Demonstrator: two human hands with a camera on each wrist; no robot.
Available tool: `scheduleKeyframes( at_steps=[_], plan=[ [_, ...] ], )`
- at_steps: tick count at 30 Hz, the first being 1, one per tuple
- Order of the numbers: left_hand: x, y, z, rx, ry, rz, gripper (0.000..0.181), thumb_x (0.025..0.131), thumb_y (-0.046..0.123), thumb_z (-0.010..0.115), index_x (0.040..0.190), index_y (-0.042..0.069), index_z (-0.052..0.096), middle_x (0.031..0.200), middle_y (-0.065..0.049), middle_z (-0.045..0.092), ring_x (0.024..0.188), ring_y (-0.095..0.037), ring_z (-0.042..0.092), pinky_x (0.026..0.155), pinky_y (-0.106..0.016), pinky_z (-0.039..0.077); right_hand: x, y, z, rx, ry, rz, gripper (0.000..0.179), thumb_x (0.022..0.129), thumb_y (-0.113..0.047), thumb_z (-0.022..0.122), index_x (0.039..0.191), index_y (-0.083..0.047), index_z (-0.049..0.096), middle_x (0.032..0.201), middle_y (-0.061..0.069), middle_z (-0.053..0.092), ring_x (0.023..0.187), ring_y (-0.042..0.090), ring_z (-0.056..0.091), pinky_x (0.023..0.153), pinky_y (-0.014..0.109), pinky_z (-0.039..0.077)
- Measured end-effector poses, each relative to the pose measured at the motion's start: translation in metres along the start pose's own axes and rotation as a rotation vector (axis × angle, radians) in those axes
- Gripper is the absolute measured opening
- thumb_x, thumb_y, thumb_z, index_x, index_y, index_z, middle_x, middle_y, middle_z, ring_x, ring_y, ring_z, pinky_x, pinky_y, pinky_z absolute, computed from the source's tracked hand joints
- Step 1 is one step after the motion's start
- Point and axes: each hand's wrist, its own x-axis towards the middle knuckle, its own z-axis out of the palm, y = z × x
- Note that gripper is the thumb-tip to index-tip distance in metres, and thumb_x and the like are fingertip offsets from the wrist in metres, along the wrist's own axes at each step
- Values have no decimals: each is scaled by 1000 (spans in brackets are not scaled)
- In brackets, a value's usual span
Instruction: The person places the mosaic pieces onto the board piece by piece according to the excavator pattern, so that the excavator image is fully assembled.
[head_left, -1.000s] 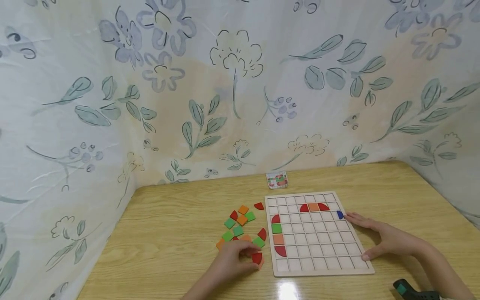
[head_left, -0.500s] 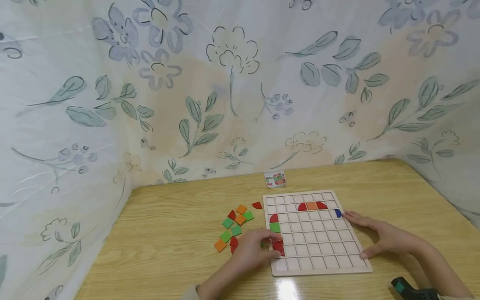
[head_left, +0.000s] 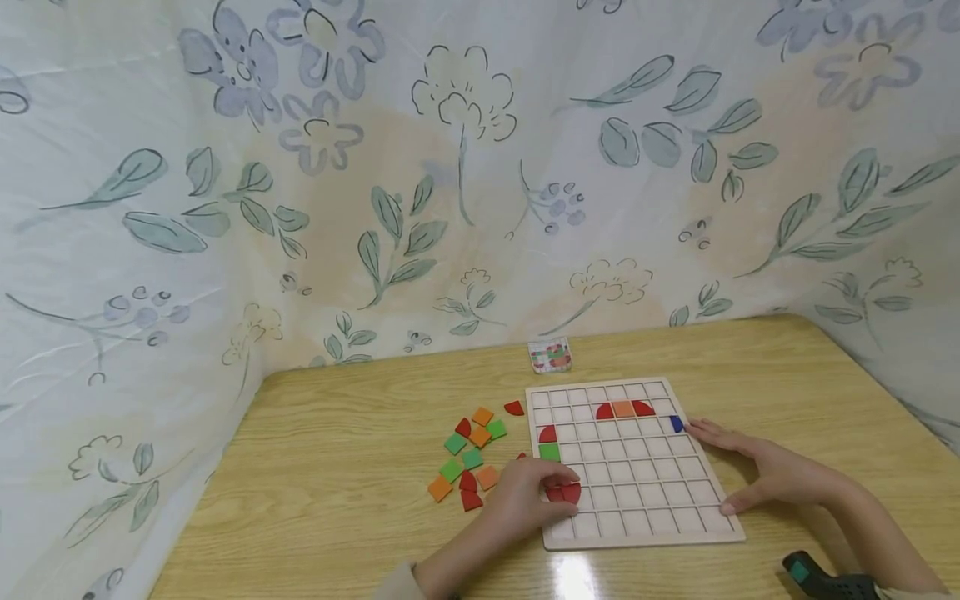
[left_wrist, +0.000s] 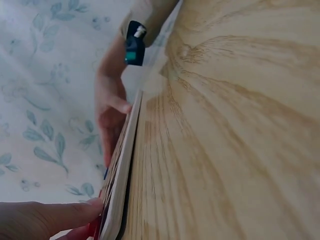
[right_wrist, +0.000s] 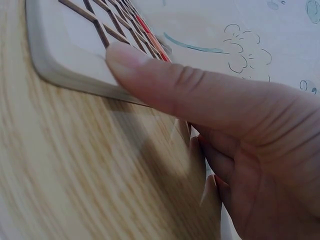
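My left hand (head_left: 521, 496) is over the lower left of the pale wooden grid board (head_left: 645, 525). Its thumb and fingers pinch a red quarter-circle tile (head_left: 572, 493) in a cell of the second column, beside another red tile (head_left: 555, 494) in the first column. In the left wrist view, the thumb (left_wrist: 75, 215) is at the board's edge with red next to it. My right hand (head_left: 772, 475) rests along the board's right edge, fingers spread, the thumb (right_wrist: 127, 55) on its rim. A green square (head_left: 550, 452) and a red quarter (head_left: 548, 433) lie higher in the first column.
Loose green, orange and red tiles (head_left: 472, 458) lie left of the board. Two red quarters flank an orange square (head_left: 623, 409) near the top; a blue piece (head_left: 677, 424) sits at the right edge. A small pattern card (head_left: 551, 356) lies behind the board, before a floral cloth (head_left: 480, 208).
My left hand has moved right from the loose tiles onto the board, bringing the red quarter-circle tile into the second column. The right hand has stayed at the board's edge.
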Motion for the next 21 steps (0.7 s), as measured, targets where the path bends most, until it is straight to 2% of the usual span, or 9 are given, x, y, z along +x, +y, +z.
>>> scheduleKeyframes(
  at_steps=[7, 12, 17, 21],
  plan=[
    [3, 0, 6, 65, 11, 27, 27, 72, 19, 79, 98, 18, 72, 92, 13, 68, 84, 3, 52, 74, -15, 40, 0, 0, 0, -7, -2, -2, 91, 69, -25, 78, 146, -16, 29, 151, -2, 15, 111, -32, 8, 87, 75, 10],
    [5, 2, 6, 78, -1, 16, 27, 72, 23, 79, 98, 20, 72, 92, 15, 67, 84, 4, 51, 74, -16, 40, 0, -1, 0, -17, 8, -20, 91, 69, -25, 79, 145, -15, 30, 151, 2, 17, 112, -31, 8, 87, 75, 12],
    [6, 5, 4, 111, -15, 17, 24, 76, 26, 76, 99, 21, 72, 93, 17, 66, 85, 4, 49, 74, -15, 39, 0, -4, -1, -12, 6, -5, 91, 68, -25, 79, 145, -15, 30, 151, 16, 16, 111, -32, 8, 87, 75, 11],
    [4, 8, 2, 167, -13, 37, 20, 78, 24, 74, 98, 20, 72, 91, 15, 67, 82, 3, 48, 71, -13, 38, 0, -6, -1, -10, 6, -6, 91, 68, -26, 79, 145, -15, 31, 152, 12, 17, 112, -32, 8, 87, 75, 10]
  ],
)
